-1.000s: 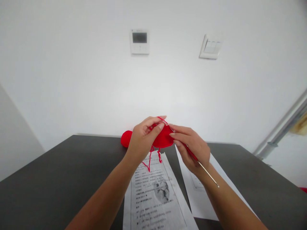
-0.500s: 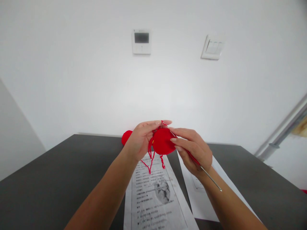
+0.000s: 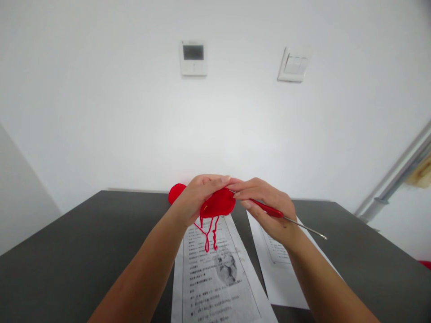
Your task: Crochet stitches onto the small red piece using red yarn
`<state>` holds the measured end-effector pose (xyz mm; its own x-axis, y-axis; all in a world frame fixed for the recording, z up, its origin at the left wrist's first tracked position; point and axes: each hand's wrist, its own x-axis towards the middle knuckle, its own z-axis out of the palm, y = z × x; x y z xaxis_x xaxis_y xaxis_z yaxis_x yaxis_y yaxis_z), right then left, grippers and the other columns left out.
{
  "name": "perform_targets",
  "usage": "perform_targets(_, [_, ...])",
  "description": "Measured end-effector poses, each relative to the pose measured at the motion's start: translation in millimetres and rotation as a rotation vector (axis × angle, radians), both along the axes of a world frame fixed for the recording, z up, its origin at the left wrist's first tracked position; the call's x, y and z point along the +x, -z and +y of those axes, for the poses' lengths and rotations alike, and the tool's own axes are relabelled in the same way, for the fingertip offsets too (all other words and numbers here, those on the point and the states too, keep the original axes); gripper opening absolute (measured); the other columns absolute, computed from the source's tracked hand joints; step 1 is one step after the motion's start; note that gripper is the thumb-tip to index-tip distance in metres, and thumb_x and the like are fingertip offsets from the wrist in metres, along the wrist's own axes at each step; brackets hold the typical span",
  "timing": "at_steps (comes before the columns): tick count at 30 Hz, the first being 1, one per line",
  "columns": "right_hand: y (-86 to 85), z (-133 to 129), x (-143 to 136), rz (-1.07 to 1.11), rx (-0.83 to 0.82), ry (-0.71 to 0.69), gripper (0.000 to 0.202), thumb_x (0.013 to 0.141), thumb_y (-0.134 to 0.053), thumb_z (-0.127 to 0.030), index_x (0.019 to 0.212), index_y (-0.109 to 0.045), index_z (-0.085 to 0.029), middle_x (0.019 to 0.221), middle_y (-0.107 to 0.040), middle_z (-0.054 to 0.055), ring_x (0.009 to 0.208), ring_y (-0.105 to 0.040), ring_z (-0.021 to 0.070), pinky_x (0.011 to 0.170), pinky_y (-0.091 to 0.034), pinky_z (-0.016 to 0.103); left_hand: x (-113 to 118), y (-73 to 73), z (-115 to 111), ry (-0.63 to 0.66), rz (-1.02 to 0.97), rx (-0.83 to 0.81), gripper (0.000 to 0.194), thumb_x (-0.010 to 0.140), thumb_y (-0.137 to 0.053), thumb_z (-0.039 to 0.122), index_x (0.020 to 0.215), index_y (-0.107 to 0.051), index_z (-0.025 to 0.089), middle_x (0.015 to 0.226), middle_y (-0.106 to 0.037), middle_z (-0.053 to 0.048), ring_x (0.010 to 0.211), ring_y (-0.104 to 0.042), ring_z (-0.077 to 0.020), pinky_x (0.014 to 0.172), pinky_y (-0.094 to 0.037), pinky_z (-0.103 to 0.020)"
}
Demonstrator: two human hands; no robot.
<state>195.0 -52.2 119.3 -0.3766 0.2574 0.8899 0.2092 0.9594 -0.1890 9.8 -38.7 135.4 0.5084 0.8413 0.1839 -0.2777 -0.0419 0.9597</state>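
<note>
Pinched in my left hand (image 3: 198,195) is a red crocheted piece (image 3: 220,202), with loose red yarn strands (image 3: 206,235) dangling below it. My right hand (image 3: 272,206) is closed around a crochet hook (image 3: 269,209) with a red handle and metal shafts. One end of the hook reaches the top edge of the red piece; the other points down to the right. The fingertips of both hands meet at that top edge. Behind my left wrist lies a red yarn ball (image 3: 176,193).
Two printed sheets lie on the dark table (image 3: 101,242): one (image 3: 215,287) below the red piece, another (image 3: 283,282) under my right forearm. A white wall with a panel (image 3: 193,58) and a switch (image 3: 293,65) stands behind. A grey pipe (image 3: 400,179) is at the right.
The red piece has tilted and shifted slightly left and down, looking flatter. The hook has swung nearer to level, its free end higher and farther right. The fingers of both hands have drawn together.
</note>
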Motion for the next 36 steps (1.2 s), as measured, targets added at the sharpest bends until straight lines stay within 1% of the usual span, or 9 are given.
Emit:
perform_targets(3, [0.5, 0.8, 0.1, -0.002, 0.009, -0.004, 0.021, 0.088, -0.058, -0.011, 0.102, -0.069, -0.023, 0.105, -0.074, 0.005, 0.098, -0.068, 0.0166, 0.085, -0.057, 0.033, 0.5, 0.1, -1.0, 0.028, -0.018, -0.009, 0.036, 0.074, -0.075, 0.041, 0.097, -0.077, 0.015, 0.073, -0.072, -0.006, 0.060, -0.062, -0.0114, 0.058, -0.048, -0.023])
perform_targets(7, [-0.8, 0.4, 1.6, 0.007, -0.009, -0.016, 0.020, 0.089, -0.058, -0.013, 0.101, -0.070, -0.024, 0.104, -0.074, 0.006, 0.096, -0.069, 0.0180, 0.083, -0.058, 0.035, -0.4, -0.3, -0.9, -0.042, -0.024, -0.025, 0.035, 0.063, -0.082, 0.026, 0.097, -0.077, 0.016, 0.083, -0.075, -0.007, 0.068, -0.067, -0.0145, 0.064, -0.052, -0.026])
perform_targets(10, [-1.6, -0.6, 3.2, 0.037, -0.026, -0.040, 0.021, 0.088, -0.059, -0.012, 0.101, -0.070, -0.024, 0.102, -0.075, 0.006, 0.094, -0.069, 0.0189, 0.080, -0.058, 0.036, -2.1, -1.7, -1.5, -0.069, -0.007, -0.006, 0.034, 0.061, -0.083, 0.020, 0.094, -0.077, 0.017, 0.083, -0.075, -0.007, 0.067, -0.066, -0.0136, 0.062, -0.051, -0.025])
perform_targets(15, [0.1, -2.5, 4.0, 0.083, -0.086, -0.108, 0.022, 0.089, -0.060, -0.014, 0.103, -0.071, -0.026, 0.103, -0.076, 0.006, 0.095, -0.071, 0.0212, 0.080, -0.060, 0.040, -9.2, -5.6, -3.6, -0.084, 0.034, 0.063, 0.032, 0.062, -0.082, 0.019, 0.094, -0.078, 0.017, 0.068, -0.069, -0.003, 0.057, -0.058, -0.0106, 0.054, -0.045, -0.024])
perform_targets(20, [4.8, -6.6, 0.4, 0.213, -0.213, -0.184, 0.021, 0.089, -0.062, -0.013, 0.101, -0.074, -0.026, 0.099, -0.077, 0.004, 0.095, -0.073, 0.0216, 0.080, -0.062, 0.039, -20.9, -8.6, -4.1, -0.075, 0.067, 0.111, 0.032, 0.064, -0.080, 0.020, 0.097, -0.078, 0.019, 0.070, -0.065, -0.001, 0.053, -0.054, -0.0080, 0.052, -0.043, -0.023])
perform_targets(25, [5.8, -11.9, -3.7, 0.343, -0.384, -0.242, 0.015, 0.090, -0.063, -0.017, 0.098, -0.074, -0.023, 0.094, -0.078, 0.005, 0.086, -0.075, 0.0202, 0.073, -0.065, 0.035, -27.3, -8.2, -2.6, 0.009, 0.058, 0.106, 0.035, 0.064, -0.079, 0.022, 0.099, -0.077, 0.017, 0.065, -0.062, -0.001, 0.051, -0.051, -0.0081, 0.048, -0.038, -0.022])
perform_targets(28, [1.3, -13.7, -1.2, 0.282, -0.336, -0.240, 0.015, 0.090, -0.062, -0.018, 0.098, -0.074, -0.023, 0.095, -0.078, 0.005, 0.088, -0.075, 0.0206, 0.076, -0.064, 0.037, -27.8, -7.3, -0.5, 0.050, 0.016, 0.082, 0.034, 0.061, -0.078, 0.022, 0.094, -0.078, 0.016, 0.060, -0.059, -0.001, 0.049, -0.047, -0.0081, 0.046, -0.034, -0.022])
perform_targets(32, [-7.0, -14.7, 8.9, 0.030, -0.189, -0.222, 0.023, 0.089, -0.062, -0.013, 0.106, -0.073, -0.025, 0.104, -0.077, 0.007, 0.098, -0.072, 0.0224, 0.083, -0.062, 0.040, -26.3, -6.7, 1.9, 0.072, -0.011, 0.042, 0.032, 0.055, -0.075, 0.021, 0.087, -0.079, 0.016, 0.055, -0.056, -0.001, 0.045, -0.040, -0.0080, 0.043, -0.028, -0.024])
perform_targets(36, [-8.8, -14.2, 15.1, 0.009, -0.225, -0.267, 0.024, 0.089, -0.062, -0.013, 0.106, -0.073, -0.025, 0.104, -0.077, 0.007, 0.097, -0.073, 0.0224, 0.082, -0.063, 0.040, -24.2, -6.6, 3.0, 0.142, 0.014, 0.033, 0.030, 0.054, -0.074, 0.021, 0.083, -0.079, 0.015, 0.051, -0.056, -0.002, 0.044, -0.042, -0.0090, 0.043, -0.028, -0.024])
